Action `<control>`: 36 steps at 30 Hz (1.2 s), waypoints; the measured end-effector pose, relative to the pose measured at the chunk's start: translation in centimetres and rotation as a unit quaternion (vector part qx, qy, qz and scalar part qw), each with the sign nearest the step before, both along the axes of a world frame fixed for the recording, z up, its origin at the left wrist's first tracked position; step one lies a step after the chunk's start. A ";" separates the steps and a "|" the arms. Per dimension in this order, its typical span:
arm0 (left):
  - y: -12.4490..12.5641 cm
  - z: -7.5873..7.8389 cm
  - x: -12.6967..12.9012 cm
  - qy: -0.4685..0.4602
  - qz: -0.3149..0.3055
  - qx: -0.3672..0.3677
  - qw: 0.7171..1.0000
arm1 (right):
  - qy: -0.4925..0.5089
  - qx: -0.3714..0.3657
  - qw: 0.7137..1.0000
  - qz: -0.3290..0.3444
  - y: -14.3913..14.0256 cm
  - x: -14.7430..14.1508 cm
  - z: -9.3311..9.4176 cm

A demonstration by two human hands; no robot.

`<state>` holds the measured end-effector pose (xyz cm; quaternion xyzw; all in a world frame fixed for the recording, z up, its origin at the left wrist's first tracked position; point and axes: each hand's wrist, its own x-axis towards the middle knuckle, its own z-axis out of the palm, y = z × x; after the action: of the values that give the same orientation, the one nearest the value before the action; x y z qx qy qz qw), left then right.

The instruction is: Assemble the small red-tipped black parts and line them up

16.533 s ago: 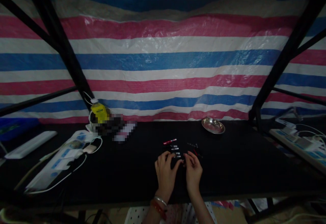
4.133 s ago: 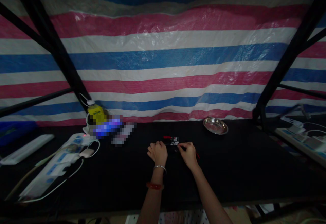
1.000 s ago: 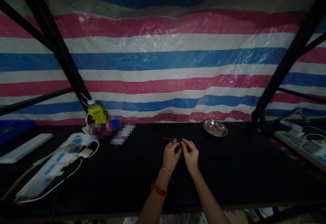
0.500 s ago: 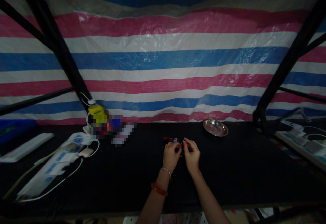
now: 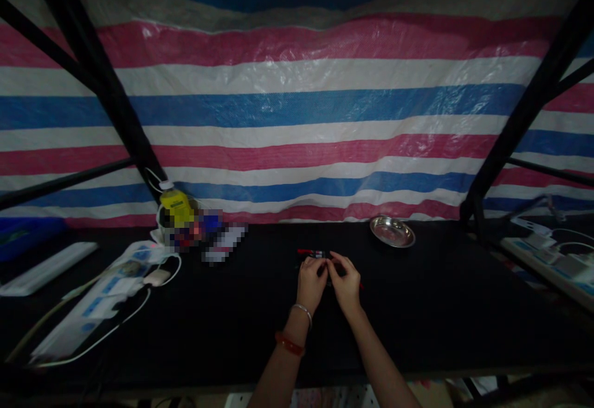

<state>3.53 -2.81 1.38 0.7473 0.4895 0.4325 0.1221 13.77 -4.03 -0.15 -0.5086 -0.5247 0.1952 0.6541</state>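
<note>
Left hand (image 5: 312,283) and right hand (image 5: 346,281) meet at the fingertips in the head view, any grip too dark to tell, a slim red-and-black rod (image 5: 305,251) lying just beyond, toward the far edge of the flat black tabletop (image 5: 455,309), seemingly a fine two-handed step calling for steady alignment.

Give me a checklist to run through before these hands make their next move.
1. Left hand and right hand close together at the fingertips: ok.
2. Item between the fingertips identifiable: cannot tell, too small and dark.
3. Red stick lying on the table just beyond the left hand: ok.
4. Metal dish apart from both hands: ok.
5. Power strip well away from the hands: ok.
6. Bright view of the table: not ok, dim.
</note>
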 end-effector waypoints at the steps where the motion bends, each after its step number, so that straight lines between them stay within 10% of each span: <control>1: 0.0 0.0 0.0 0.002 0.004 -0.006 1.000 | 0.004 -0.009 1.000 0.003 0.1 0.0 -0.2; 36: -0.7 0.7 0.1 0.138 0.065 -0.072 0.986 | 0.044 -0.103 0.987 -0.118 0.6 0.4 -1.6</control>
<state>3.64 -3.55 2.10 0.7556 0.5791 0.2959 0.0782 14.19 -3.42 -1.77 -0.6225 -0.4093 0.1918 0.6389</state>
